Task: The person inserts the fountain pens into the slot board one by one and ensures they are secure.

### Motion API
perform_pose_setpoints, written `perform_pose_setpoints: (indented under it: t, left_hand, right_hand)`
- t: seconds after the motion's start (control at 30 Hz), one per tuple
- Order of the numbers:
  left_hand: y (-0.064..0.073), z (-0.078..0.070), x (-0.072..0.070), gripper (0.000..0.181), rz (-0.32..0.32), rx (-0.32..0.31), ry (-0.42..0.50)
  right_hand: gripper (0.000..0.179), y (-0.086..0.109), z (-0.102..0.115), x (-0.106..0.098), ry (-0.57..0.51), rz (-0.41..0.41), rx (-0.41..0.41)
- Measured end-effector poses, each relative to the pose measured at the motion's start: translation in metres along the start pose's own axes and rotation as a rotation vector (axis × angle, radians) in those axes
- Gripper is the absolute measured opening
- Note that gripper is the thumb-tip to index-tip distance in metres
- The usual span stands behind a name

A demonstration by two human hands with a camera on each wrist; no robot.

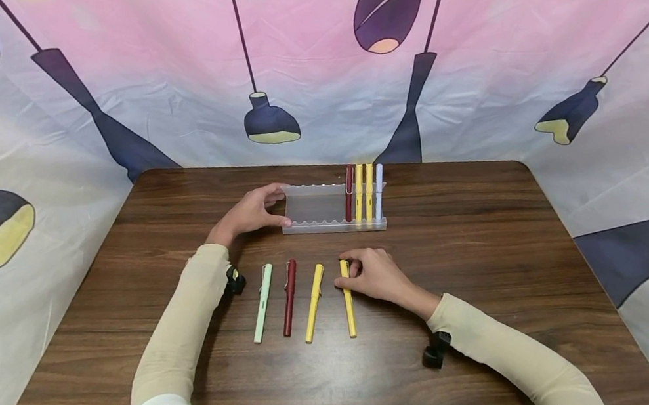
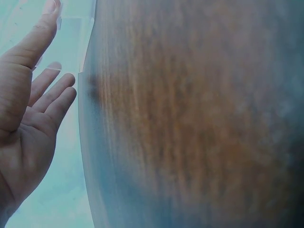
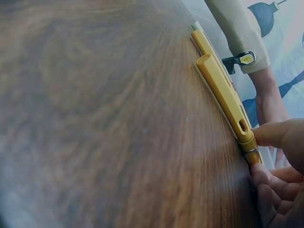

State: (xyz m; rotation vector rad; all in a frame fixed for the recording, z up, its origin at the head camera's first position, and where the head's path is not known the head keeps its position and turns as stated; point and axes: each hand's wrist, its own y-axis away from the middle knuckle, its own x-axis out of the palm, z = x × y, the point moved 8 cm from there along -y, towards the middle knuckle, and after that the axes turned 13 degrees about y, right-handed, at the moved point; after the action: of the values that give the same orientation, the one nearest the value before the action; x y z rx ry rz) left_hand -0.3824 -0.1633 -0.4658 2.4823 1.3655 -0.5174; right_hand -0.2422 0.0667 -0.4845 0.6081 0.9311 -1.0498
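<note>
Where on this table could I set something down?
Bare tabletop lies right of the clear rack, and on the near side of the loose pens. Crowded: the pen row, with the right hand there, and the rack's filled right end.

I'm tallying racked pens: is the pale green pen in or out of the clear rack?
Out: the pale green pen lies on the wooden table, apart from the clear rack.
</note>
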Motion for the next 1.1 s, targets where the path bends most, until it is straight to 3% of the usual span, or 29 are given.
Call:
perform_pose_setpoints:
  t: [0.53, 1.1]
  left_hand:
    - [-0.0003, 0.001, -0.0004, 0.09, -0.002, -0.003, -0.011]
    - [-0.0007, 0.0012, -0.0005, 0.089, -0.005, -0.015, 0.013]
  right_hand:
    - [0.044, -0.0003, 0.0003, -0.0019, -0.017, -0.031, 0.02]
    - [0.039, 0.0048, 0.0017, -0.0097, -0.044, -0.126, 0.019]
